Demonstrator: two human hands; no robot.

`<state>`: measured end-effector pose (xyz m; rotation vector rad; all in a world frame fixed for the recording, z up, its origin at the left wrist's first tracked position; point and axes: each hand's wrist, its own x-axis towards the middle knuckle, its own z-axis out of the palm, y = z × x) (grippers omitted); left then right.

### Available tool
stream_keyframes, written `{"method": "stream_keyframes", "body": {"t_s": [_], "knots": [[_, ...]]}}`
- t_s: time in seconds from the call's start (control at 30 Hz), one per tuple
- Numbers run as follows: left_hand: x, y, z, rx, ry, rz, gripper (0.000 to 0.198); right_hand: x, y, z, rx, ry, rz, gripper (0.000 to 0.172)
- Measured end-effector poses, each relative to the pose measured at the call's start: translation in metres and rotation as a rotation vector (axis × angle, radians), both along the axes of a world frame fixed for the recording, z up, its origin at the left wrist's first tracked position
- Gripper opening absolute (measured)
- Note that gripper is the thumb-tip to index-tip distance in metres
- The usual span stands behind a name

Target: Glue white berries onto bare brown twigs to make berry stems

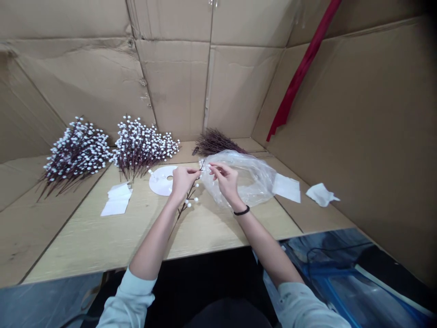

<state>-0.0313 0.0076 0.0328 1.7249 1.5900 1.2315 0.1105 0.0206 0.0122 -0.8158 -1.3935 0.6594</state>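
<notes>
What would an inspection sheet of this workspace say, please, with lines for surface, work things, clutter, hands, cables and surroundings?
Surface: pale table, wood-like top.
Work things: berry twig in hand; two white-berried bunches at back left; brown twig bundle at back, behind the bag.
Clutter: clear plastic bag; white disc; white paper pieces on both sides.
Hands: left hand pinches the twig; right hand is close by, its grip too small to tell.
Cables: dark cable, lower right.
Surroundings: cardboard walls; red strip at right.
</notes>
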Motion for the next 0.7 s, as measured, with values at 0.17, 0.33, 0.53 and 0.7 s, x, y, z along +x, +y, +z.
{"method": "stream_keyframes", "body": {"t_s": [0.17,0.33,0.53,0.7], "knots": [[0.007,-0.009,0.006,0.112,0.186,0.023,0.020,-0.007,0.002,-0.003,0.014,-0.059,-0.032,0.021],[0.009,-0.012,0.007,0.165,0.250,0.028,0.021,-0.008,0.002,-0.004,0.075,-0.131,-0.026,0.016],[0.009,-0.014,0.008,0.176,0.320,0.041,0.021,-0.009,0.002,-0.002,0.062,-0.097,-0.028,0.016],[0.009,-0.014,0.007,0.204,0.410,0.051,0.023,-0.011,0.005,-0.002,-0.053,-0.040,-0.008,0.019]]}}
